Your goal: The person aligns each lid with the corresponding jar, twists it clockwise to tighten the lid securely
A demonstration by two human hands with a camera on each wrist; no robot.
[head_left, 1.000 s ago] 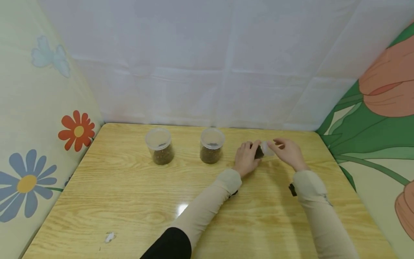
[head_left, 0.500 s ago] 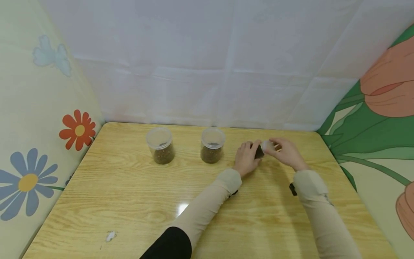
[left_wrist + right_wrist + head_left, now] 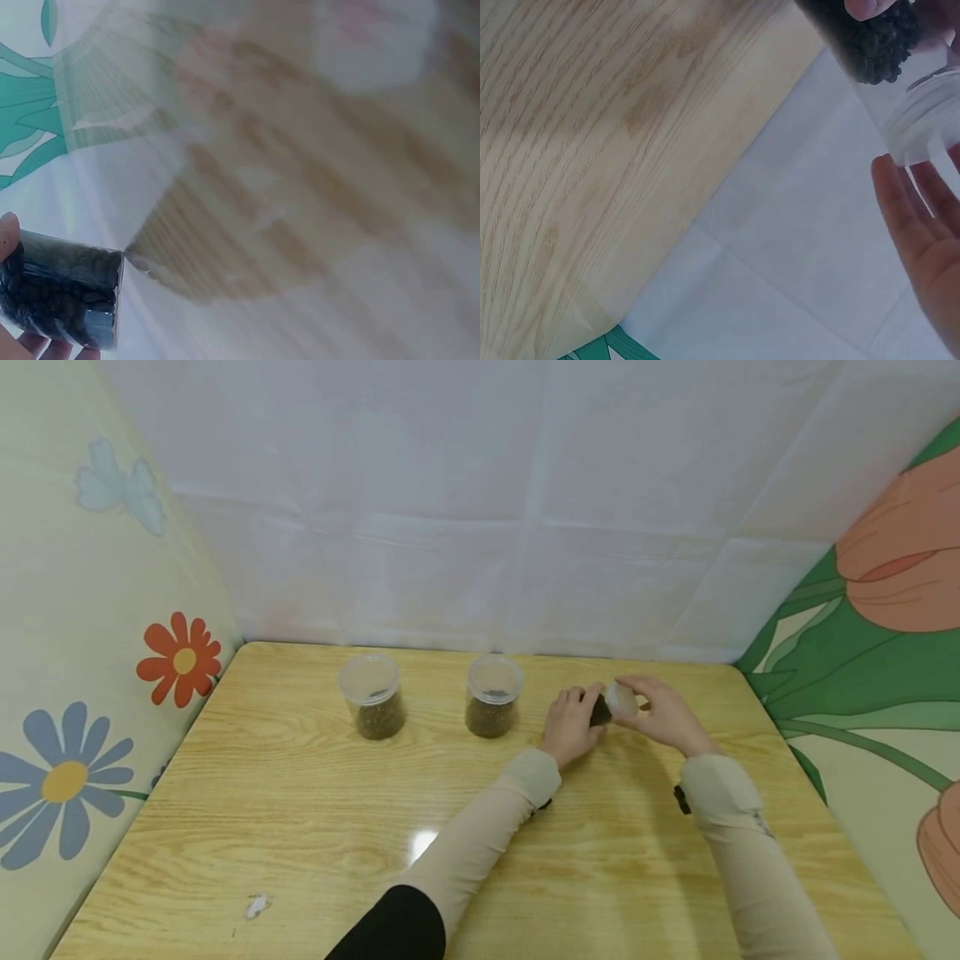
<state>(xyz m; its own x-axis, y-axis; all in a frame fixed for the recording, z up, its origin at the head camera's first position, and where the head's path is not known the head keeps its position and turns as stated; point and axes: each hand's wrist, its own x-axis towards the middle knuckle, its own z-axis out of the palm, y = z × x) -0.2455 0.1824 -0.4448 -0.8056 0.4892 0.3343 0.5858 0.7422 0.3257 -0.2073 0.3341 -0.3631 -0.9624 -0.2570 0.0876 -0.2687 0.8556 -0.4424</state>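
Observation:
My left hand (image 3: 572,727) grips a clear jar (image 3: 600,713) of dark pieces, tilted on its side above the right part of the table. In the left wrist view, the dark, bean-like pieces in the jar (image 3: 64,289) lie against its wall near the base. My right hand (image 3: 667,714) has its fingers round the whitish, clear lid (image 3: 622,700) at the jar's right end. Seen from the right wrist, the right fingertips (image 3: 889,176) touch the rim of the ridged lid (image 3: 934,112). The thumb's contact is partly out of frame there.
Two upright lidded clear jars with brown contents, the left one (image 3: 372,697) and the middle one (image 3: 492,696), stand near the table's back edge. A white cloth (image 3: 480,527) hangs behind the wooden table (image 3: 315,818). Flowered panels flank both sides.
My right hand has shifted slightly left and its fingers have moved further round the lid. The left hand and the two standing jars stay in place.

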